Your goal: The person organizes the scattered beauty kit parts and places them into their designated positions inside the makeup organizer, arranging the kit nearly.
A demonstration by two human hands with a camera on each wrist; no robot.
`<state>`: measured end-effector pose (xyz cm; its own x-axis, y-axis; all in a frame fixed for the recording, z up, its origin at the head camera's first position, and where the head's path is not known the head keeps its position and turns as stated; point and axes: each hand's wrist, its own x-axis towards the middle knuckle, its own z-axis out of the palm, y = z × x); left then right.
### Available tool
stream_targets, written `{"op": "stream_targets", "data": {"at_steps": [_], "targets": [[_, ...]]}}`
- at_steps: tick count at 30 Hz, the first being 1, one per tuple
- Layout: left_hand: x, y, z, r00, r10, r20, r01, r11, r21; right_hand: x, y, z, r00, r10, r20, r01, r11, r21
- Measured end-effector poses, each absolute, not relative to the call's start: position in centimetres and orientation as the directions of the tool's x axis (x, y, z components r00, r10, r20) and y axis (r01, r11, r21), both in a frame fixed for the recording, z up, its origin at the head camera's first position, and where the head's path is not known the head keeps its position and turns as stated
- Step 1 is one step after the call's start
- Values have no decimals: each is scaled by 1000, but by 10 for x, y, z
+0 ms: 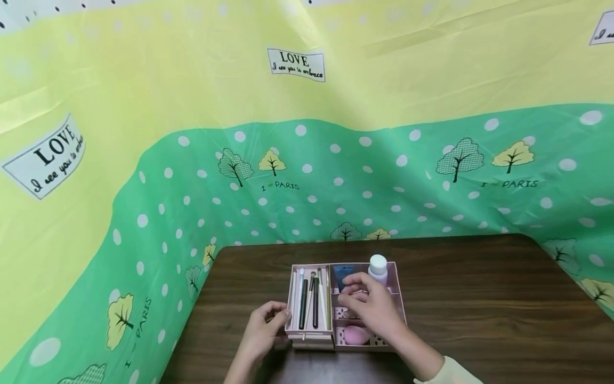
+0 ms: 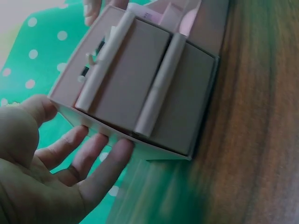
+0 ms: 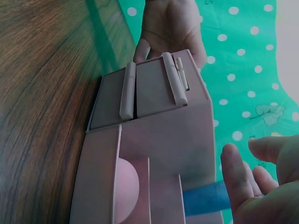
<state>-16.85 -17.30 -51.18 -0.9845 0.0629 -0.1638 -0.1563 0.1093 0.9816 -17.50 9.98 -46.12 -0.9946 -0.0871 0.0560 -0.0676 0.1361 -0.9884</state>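
A pink desk organizer (image 1: 401, 304) with two drawers (image 2: 128, 65) in its left front stands on the table. My left hand (image 1: 261, 328) rests its fingertips against the organizer's left side, thumb near the top front corner. Above the right compartments is my right hand (image 1: 371, 306), fingers loosely bent and nothing between them. A blue tube (image 3: 205, 198) stands in the back compartment close to those fingers. Beside the tube is a white-capped bottle (image 1: 378, 265). The front compartment holds a pink egg-shaped sponge (image 1: 356, 335). Several makeup brushes (image 1: 304, 304) lie in the left top section.
The dark wood table (image 1: 475, 298) extends on both sides of the organizer. A green and yellow printed cloth (image 1: 336, 176) hangs behind the table and along its sides. Low pink dividers (image 3: 148, 191) separate the right compartments.
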Motion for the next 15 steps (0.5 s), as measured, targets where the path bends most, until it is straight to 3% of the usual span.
{"op": "stream_targets", "data": {"at_steps": [15], "targets": [[-169, -200, -501, -981, 170, -99, -58, 231, 971, -167, 151, -458, -982, -110, 151, -175, 253, -952]]}}
